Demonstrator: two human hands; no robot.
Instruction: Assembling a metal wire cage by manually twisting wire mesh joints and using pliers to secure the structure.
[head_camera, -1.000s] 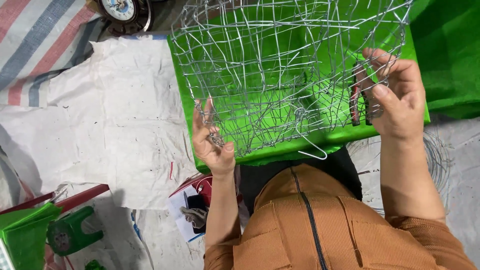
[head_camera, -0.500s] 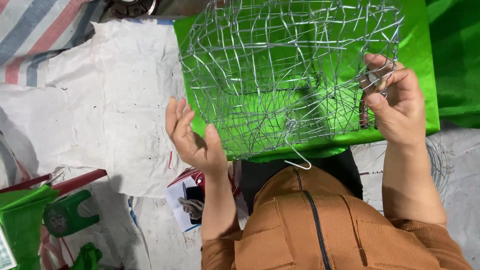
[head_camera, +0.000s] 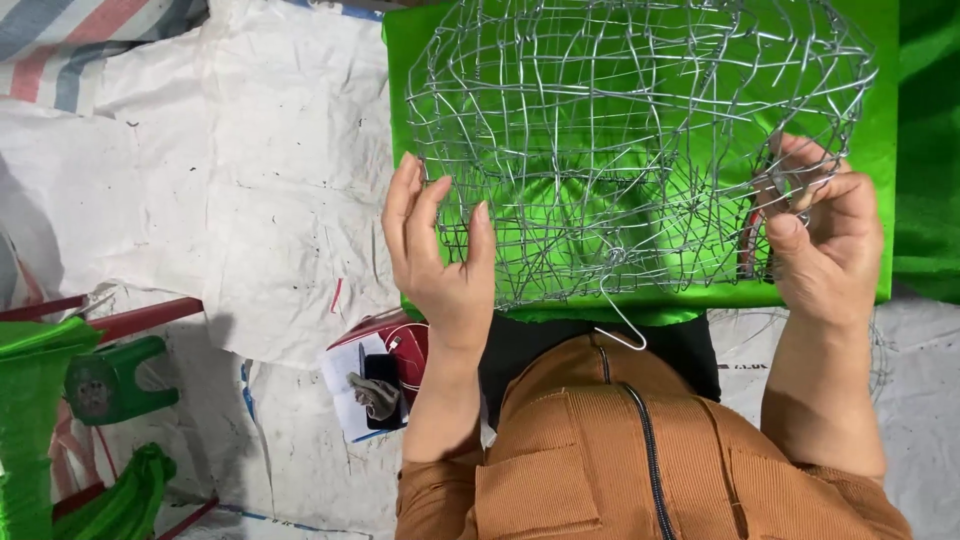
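The left hand (head_camera: 440, 260) lies open and flat against the side of the domed silver wire-mesh cage (head_camera: 630, 150), gripping nothing. The right hand's (head_camera: 825, 245) grip pinches the cage's wires opposite, above the shiny green sheet (head_camera: 880, 120).

White booklet-like packet (head_camera: 345, 385) (floor, left)

Middle: big round cage of thin silver wire (head_camera: 640, 150) fills the shiny green sheet (head_camera: 880, 120) edge to edge, blocks the way | Left edge: left hand (head_camera: 440, 260) flat on cage | Right edge: right hand (head_camera: 825, 245) grips wires | Free room: white crumpled floor cloth (head_camera: 230, 200) beside sheet's left edge | Near left corner: small red bag (head_camera: 405, 345)
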